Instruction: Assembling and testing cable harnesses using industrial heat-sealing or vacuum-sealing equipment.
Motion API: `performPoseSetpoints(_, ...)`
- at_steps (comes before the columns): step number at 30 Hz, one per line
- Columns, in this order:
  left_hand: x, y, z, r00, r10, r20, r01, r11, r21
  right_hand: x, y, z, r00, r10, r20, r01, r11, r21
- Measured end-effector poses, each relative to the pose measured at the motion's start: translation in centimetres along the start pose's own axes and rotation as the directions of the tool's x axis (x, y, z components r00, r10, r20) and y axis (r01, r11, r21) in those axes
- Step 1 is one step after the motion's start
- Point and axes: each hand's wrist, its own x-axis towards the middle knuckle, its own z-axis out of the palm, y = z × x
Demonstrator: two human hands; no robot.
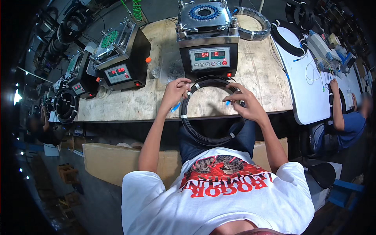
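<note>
Seen from the head camera looking down, a black coil of cable (207,113), bound at intervals with white tape, is held by both hands at the near edge of a worn wooden workbench (266,86), its lower half hanging over the edge above the person's lap. The left hand (175,92) is closed on the coil's upper left, fingers curled over the cable, with a small blue connector (176,106) showing just below it. The right hand (244,102) is closed on the coil's upper right, fingers pinched together around the cable and a second blue tip (228,103). Directly behind the coil a black machine with red number displays (209,47) is set on the bench, topped by a metal plate with a blue ring. A second, similar machine (121,58) is placed to the left, and a grey coiled hose (254,27) lies behind on the right. At the far right, another person in a blue shirt (348,125) is seated at a white table (309,78).
</note>
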Motion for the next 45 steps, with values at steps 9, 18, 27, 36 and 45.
performPoseSetpoints(9,-0.2,-1.3,1.2,0.987,0.093,-0.129,-0.013,0.855,0.519,-0.4,6.0,-1.3,0.963,0.237,-0.131,-0.218,0.966,0.141)
performPoseSetpoints(18,0.2,-2.8,-0.1,0.994,-0.055,-0.091,0.084,0.932,0.353,1.1,7.9,-0.8,0.889,0.453,-0.067,-0.424,0.87,0.249)
performPoseSetpoints(27,-0.5,-3.2,-0.6,0.999,0.051,0.009,-0.047,0.819,0.572,1.7,8.5,0.0,0.961,0.275,-0.023,-0.276,0.955,-0.104)
performPoseSetpoints(36,-1.9,-2.6,0.7,1.0,-0.004,0.021,-0.008,0.825,0.565,0.1,7.3,1.3,0.988,0.152,-0.007,-0.138,0.875,-0.464)
performPoseSetpoints(45,-1.3,-6.1,-0.6,0.985,0.153,-0.078,-0.054,0.708,0.705,-0.3,9.1,0.5,0.954,0.26,-0.152,-0.301,0.847,-0.439)
